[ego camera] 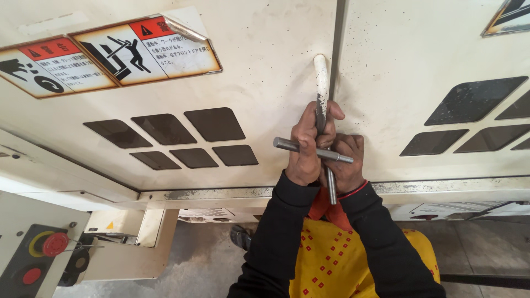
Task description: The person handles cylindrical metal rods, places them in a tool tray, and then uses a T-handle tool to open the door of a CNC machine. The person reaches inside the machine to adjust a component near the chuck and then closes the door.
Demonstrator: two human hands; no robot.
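Far to my left sits a control box [33, 259] with a red knob [55, 243], well apart from my hands, and above it two warning labels [110, 55] are stuck on the cream door [265, 83], one corner peeling. Below the labels is a cluster of dark diamond windows [176, 138]. Then comes my left hand [305, 149], fingers curled tight round the white handle [321, 83] that runs upright beside the door seam [338, 55]; I grip it low, I judge, to get a firm pull. A steel rod [312, 150] lies crosswise between my hands, pinned against the handle, one end poking out left, likely so it stays put while both hands are busy. My right hand [345, 163] is closed just beside the left, wrapped round the handle's bare lower stem. Further right, a second door [430, 55] carries more dark windows [469, 102].
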